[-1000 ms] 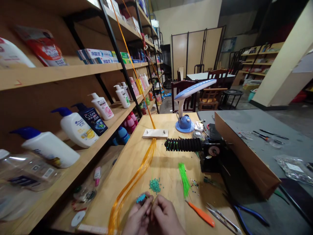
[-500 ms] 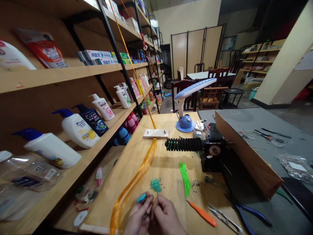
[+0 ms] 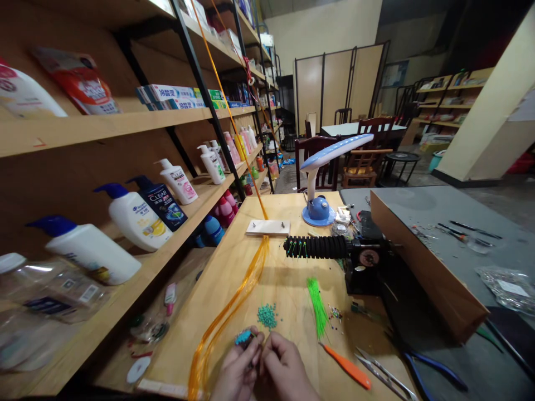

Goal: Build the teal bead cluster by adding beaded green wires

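Note:
My left hand is closed on a small dark piece topped with turquoise beads, near the table's front edge. Beside it, nearly touching, my right hand has its fingers pinched together; what lies in that pinch is too small to make out. Loose turquoise beads are heaped on the wood just beyond both hands. A bundle of orange thread runs down the table to the left of my hands. Bright green strands lie to the right.
Right of my hands lie an orange-handled tool, scissors and blue-handled pliers. Farther back stand a black ribbed roller on a machine, a pale block and a blue lamp. Shelves with bottles line the left.
The whole view has shifted slightly, with the scene sitting a little farther right. Both hands keep nearly the same pose, and the beaded piece stays in my left hand.

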### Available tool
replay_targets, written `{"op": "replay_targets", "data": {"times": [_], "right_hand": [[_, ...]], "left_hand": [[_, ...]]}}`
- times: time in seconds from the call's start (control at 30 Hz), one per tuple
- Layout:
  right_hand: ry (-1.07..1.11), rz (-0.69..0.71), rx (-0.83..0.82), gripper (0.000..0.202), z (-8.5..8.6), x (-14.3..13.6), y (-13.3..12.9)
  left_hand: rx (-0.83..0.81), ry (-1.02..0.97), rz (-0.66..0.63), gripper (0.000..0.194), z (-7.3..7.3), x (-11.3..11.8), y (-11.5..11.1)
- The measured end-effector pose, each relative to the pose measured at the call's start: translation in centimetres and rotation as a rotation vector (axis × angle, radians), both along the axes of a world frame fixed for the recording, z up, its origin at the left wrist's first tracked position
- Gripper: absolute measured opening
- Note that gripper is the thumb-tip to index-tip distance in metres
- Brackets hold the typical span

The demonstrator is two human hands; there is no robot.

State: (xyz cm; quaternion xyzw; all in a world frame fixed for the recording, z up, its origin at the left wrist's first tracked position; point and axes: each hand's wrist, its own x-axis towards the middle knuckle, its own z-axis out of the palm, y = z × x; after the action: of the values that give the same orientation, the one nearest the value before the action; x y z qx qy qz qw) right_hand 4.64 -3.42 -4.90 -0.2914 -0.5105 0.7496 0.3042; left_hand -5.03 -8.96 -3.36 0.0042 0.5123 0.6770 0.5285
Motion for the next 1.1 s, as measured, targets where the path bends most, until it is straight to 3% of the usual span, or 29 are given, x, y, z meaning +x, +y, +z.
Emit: {"op": "replay_targets", "data": {"times": [0.27, 0.57, 0.77, 1.1], "right_hand": [[0.027, 0.008, -0.004, 0.034, -0.3, -0.1, -0.1], [-0.022, 0.032, 0.016, 0.034, 0.4, 0.1, 0.1], [-0.040, 0.027, 0.026, 0.032, 0.2, 0.2, 0.1], [-0.051, 0.010, 0.036, 0.026, -0.3, 0.2, 0.0]], "left_hand": [[0.019, 0.000, -0.031, 0.043, -0.4, -0.1, -0.1], [0.008, 0.012, -0.023, 0.039, 0.5, 0.1, -0.2], [0.034, 0.035, -0.033, 0.034, 0.5, 0.2, -0.2], [0.039, 0.036, -0.001, 0.040, 0.6, 0.3, -0.2]]}}
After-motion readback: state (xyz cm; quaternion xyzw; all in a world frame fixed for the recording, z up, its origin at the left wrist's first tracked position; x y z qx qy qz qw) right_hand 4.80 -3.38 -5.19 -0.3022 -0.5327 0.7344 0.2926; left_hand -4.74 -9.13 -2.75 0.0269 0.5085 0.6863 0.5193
